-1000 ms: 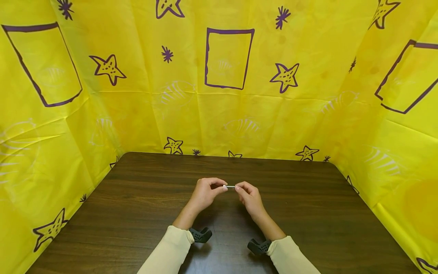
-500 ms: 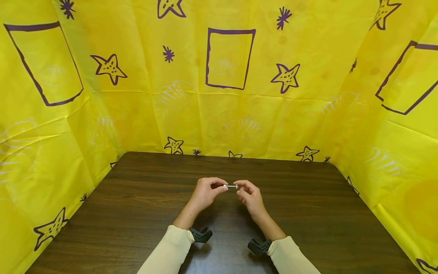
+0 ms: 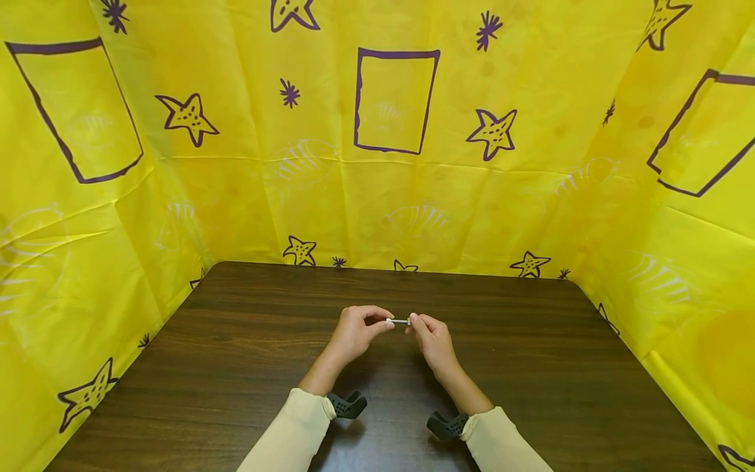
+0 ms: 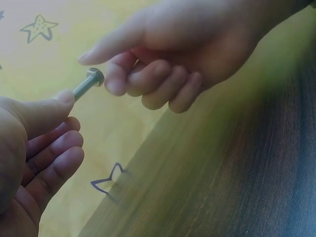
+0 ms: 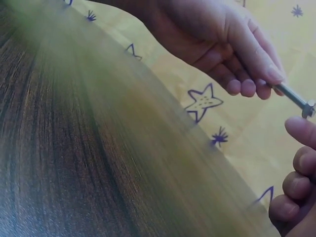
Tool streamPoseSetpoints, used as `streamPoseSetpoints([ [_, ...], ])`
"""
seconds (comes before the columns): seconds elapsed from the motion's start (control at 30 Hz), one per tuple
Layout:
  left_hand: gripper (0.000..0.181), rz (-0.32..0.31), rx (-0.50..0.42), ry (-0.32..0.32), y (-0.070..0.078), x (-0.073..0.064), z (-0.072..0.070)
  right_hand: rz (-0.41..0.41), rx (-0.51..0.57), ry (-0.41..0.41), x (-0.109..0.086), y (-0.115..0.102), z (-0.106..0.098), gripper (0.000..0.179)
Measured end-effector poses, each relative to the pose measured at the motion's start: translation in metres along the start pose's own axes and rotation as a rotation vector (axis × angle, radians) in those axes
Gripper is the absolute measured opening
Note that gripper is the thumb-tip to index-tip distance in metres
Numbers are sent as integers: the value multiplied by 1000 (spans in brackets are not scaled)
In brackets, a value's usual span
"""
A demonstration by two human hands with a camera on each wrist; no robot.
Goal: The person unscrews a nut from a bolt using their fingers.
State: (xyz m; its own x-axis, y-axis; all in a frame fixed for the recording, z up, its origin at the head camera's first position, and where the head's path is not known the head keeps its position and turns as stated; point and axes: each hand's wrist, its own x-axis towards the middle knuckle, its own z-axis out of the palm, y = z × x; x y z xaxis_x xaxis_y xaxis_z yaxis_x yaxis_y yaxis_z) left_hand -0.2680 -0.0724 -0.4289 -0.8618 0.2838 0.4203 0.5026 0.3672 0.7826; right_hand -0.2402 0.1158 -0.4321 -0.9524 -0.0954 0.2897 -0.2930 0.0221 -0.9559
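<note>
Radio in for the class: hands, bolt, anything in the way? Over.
Left hand pinching bolt by shaft. Right hand at bolt's head, contact unclear. Bolt held above table. No obstruction visible between hands.

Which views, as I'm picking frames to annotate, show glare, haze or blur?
Head view: fairly crisp, with pale glare on the near part of the table; left wrist view: hazy and washed out, a blurred yellow-green band over the table, the bolt fairly clear; right wrist view: dimmer, a similar band along the table's edge, bluish sheen at lower left.
</note>
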Motion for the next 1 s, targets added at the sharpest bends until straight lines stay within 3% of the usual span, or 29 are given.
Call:
streamPoseSetpoints([
  [0.3,11,29,2,2,0,-1,1,-5,0,4,-1,-2,1,35],
  [0.57,11,12,13,15,-1,0,1,-24,17,1,0,1,0,27],
  [1.0,13,92,23,38,-6,-1,0,-45,86,-29,-3,-1,1,17],
])
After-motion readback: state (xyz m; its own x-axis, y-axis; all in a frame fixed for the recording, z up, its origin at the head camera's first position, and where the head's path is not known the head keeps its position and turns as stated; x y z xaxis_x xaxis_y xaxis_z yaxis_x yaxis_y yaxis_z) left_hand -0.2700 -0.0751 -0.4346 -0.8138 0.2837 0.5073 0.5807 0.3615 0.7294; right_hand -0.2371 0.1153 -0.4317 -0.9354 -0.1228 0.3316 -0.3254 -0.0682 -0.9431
